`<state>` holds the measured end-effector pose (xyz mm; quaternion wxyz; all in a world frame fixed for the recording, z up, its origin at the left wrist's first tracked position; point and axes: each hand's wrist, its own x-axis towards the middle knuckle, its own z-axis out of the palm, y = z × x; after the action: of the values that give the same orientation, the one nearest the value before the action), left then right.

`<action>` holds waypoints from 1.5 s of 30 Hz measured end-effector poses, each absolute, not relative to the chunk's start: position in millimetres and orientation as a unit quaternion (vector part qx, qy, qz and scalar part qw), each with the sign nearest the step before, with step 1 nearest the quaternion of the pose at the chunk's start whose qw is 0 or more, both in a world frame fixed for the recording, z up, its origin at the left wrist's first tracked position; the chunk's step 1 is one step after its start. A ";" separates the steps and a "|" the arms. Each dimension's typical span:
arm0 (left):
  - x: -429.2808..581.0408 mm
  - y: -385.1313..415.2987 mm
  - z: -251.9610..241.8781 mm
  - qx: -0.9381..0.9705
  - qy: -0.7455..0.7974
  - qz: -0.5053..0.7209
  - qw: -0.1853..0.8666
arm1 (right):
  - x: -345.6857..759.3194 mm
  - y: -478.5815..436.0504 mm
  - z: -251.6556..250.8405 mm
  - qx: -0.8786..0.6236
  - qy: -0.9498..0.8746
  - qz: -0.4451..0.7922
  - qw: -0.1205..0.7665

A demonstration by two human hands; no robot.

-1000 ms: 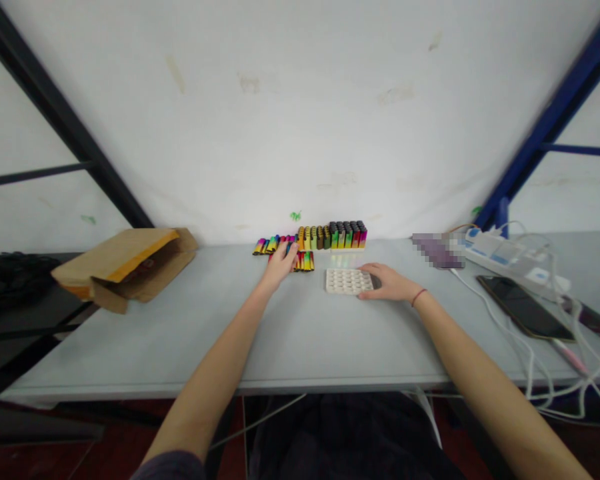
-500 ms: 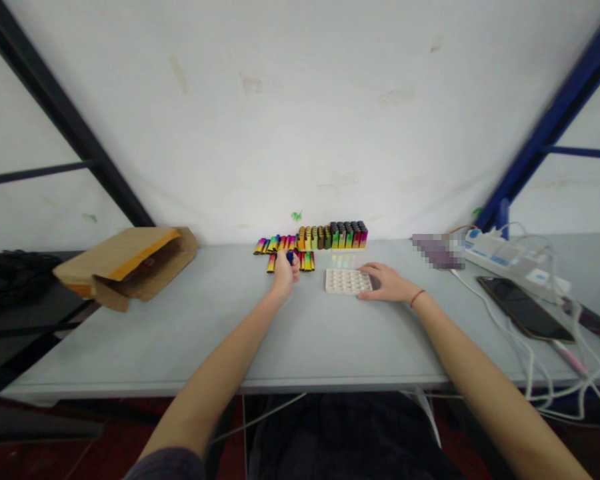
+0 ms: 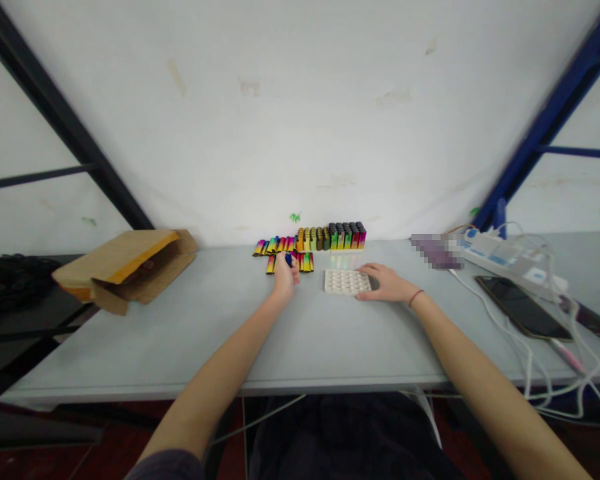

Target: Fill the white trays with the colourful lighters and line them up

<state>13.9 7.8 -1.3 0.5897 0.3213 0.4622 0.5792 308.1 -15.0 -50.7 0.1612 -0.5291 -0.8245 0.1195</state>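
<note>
My left hand [image 3: 285,273] is closed around a small blue-topped lighter [image 3: 289,259], just in front of several loose colourful lighters [image 3: 279,245] lying on the grey table [image 3: 300,333]. A row of upright lighters [image 3: 334,236] stands against the white wall. My right hand [image 3: 386,282] rests on the right edge of a white tray with round holes [image 3: 347,281], fingers curled over its rim.
An open cardboard box [image 3: 125,265] lies at the left of the table. At the right are a white power strip [image 3: 500,256] with cables, a dark phone [image 3: 523,308] and a blurred purple object [image 3: 435,251]. Dark shelf posts flank both sides.
My left hand reached into the loose lighters, closed on one and drew back slightly toward me. My right hand has stayed on the tray.
</note>
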 end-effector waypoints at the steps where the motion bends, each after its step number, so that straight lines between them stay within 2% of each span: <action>1: 14.0 7.6 -1.4 0.319 0.463 0.577 0.592 | 307.7 -15.2 -50.4 -0.532 -0.823 0.119 0.159; 15: 10.7 7.2 3.7 0.284 0.450 0.573 0.623 | 304.4 -18.5 -45.9 -0.547 -0.816 0.121 0.146; 21: 14.1 11.4 -0.9 0.341 0.416 0.557 0.633 | 299.4 -20.8 -45.4 -0.553 -0.813 0.112 0.145; 25: 21.7 11.9 -10.0 0.456 0.410 0.563 0.554 | 292.9 -22.6 -44.3 -0.557 -0.812 0.100 0.143; 31: 23.7 11.5 -17.7 0.622 0.402 0.559 0.372 | 300.7 -21.2 -42.3 -0.537 -0.817 0.143 0.152; 39: 64.4 14.1 -12.9 0.740 0.347 0.426 0.388 | 295.5 -20.3 -44.8 -0.505 -0.835 0.126 0.178; 45: 90.2 21.8 -8.6 0.789 0.341 0.377 0.345 | 292.1 -19.2 -44.0 -0.504 -0.835 0.121 0.185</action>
<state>90.2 21.8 -8.6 0.3453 0.7891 0.3410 0.3765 292.1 -19.2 -44.0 0.1855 -0.5039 -0.8349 0.1206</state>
